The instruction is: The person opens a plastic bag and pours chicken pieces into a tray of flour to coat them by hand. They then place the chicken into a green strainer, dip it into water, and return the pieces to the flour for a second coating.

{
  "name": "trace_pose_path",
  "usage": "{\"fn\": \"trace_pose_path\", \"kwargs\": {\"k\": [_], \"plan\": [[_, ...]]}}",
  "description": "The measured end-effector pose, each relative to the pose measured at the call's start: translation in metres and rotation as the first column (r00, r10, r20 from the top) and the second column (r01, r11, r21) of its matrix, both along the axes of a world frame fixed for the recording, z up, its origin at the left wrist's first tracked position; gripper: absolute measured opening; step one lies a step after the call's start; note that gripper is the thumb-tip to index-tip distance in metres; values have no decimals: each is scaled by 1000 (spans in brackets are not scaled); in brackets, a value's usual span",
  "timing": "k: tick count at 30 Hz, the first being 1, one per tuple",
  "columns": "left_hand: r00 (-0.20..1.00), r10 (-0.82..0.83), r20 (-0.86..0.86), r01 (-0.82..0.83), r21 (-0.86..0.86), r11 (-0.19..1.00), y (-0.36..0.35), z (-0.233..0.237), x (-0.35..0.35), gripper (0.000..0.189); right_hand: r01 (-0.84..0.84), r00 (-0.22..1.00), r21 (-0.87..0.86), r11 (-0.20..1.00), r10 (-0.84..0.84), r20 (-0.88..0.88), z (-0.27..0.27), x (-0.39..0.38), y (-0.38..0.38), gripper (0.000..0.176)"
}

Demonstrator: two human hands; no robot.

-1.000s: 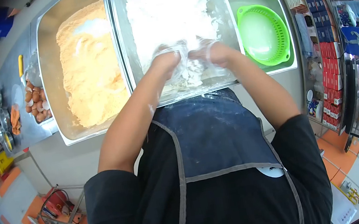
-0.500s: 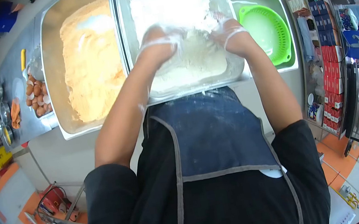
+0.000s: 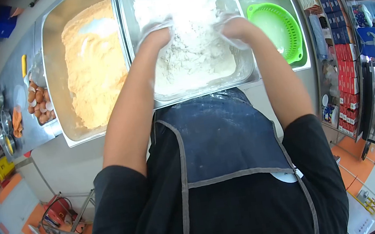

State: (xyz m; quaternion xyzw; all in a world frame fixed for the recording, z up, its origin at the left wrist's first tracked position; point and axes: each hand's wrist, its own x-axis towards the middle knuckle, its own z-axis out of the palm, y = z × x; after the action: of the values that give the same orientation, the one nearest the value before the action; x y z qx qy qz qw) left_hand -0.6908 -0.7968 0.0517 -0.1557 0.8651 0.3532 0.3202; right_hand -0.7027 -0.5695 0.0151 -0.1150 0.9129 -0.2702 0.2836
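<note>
Head view: both gloved hands are down in the flour (image 3: 180,6), which fills the middle tray (image 3: 205,93). The left hand (image 3: 155,35) sits at the heap's left side, the right hand (image 3: 233,27) at its right, well apart. Fingers are buried in powder, so curled or loose, I can't tell. Breadcrumbs (image 3: 92,63) lie in the next tray left, a green colander (image 3: 276,31) to the right.

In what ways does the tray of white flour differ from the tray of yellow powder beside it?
Colour: the flour is white, while the yellow powder is pale orange-yellow.
Contact: the left hand and right hand are both pushed into the flour, and nothing touches the yellow powder.
Place: the flour tray stands straight before the person, and the yellow powder's tray is to their left.
Shared: both are steel trays, side by side, holding loose heaps.
</note>
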Motion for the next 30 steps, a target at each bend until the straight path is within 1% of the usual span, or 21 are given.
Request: {"fn": "trace_pose_path", "kwargs": {"k": [2, 4, 5, 7, 8, 10, 11, 13, 14, 16, 17, 18, 19, 20, 21, 23, 24, 26, 27, 28, 30], "plan": [[925, 336, -180, -241, 405, 882, 11, -103, 0, 51, -30, 995, 158, 987, 14, 100, -70, -13, -12, 40], [837, 415, -357, -258, 410, 875, 34, -196, -5, 43, 414, 854, 45, 909, -404, 328, -29, 26, -62, 41], [837, 415, -356, -259, 410, 875, 40, -181, 0, 43, 413, 853, 45, 909, -404, 329, -19, 34, -67, 41], [847, 444, 291, -501, 716, 487, 46, -118, 18, 39, 723, 611, -281, 631, -394, 686, -8, 41, -70, 42], [849, 444, 287, -497, 719, 486, 45, -100, 17, 39, 721, 615, -283, 632, -395, 682, -9, 38, -63, 42], [877, 441, 193, -402, 797, 451, 39, -79, 24, 34, 658, 739, -539, 526, -313, 597, -9, 44, -44, 46], [873, 442, 208, -417, 789, 452, 34, -69, 22, 34, 667, 729, -528, 526, -311, 610, -5, 43, -39, 46], [926, 348, 146, -349, 684, 641, 27, -50, 18, 34, 566, 803, -277, 776, -443, 398, 33, 40, -35, 46], [926, 351, 139, -345, 687, 639, 28, -44, 16, 34, 561, 808, -281, 778, -441, 391, 32, 40, -31, 46], [967, 249, -59, -183, 521, 834, 29, -24, 15, 38, 433, 891, -425, 795, -450, 67, 40, 39, -31, 41], [968, 228, -103, -161, 441, 883, 31, -12, 19, 41, 541, 835, -104, 835, -517, 189, 53, 34, -30, 33], [971, 221, -91, -161, 435, 886, 28, -23, 24, 41, 548, 829, -100, 831, -522, 202, 41, 40, -23, 33], [975, 181, -131, -110, 421, 900, 21, -38, 28, 41, 384, 913, -203, 901, -403, -62, 24, 47, -14, 32], [969, 148, -199, -55, 409, 911, 17, -49, 20, 41, 176, 895, -258, 950, -263, -359, 11, 39, -5, 30], [964, 148, -222, -45, 411, 911, 18, -32, 10, 41, 169, 887, -262, 950, -263, -381, 21, 28, -3, 30], [976, 217, -28, -189, 394, 900, 21, 3, 25, 38, 126, 924, -63, 990, -140, -355, 36, 38, -1, 26], [977, 213, -13, -191, 389, 901, 19, -2, 36, 38, 132, 929, -62, 989, -145, -340, 35, 50, 1, 26], [935, 45, -351, 100, 385, 918, 13, -24, 32, 38, -56, 907, -123, 991, 0, -421, 37, 42, 7, 22], [902, -35, -430, 209, 363, 908, 11, -19, 33, 39, -103, 916, 211, 972, 175, -360, 37, 37, 4, 19], [909, -41, -416, 209, 368, 906, 13, -16, 39, 39, -100, 923, 210, 973, 170, -344, 37, 49, 2, 19], [994, 100, -46, -77, 365, 928, 15, 8, 34, 46, 72, 925, -11, 997, -71, -374, 47, 52, -3, 18]]}}
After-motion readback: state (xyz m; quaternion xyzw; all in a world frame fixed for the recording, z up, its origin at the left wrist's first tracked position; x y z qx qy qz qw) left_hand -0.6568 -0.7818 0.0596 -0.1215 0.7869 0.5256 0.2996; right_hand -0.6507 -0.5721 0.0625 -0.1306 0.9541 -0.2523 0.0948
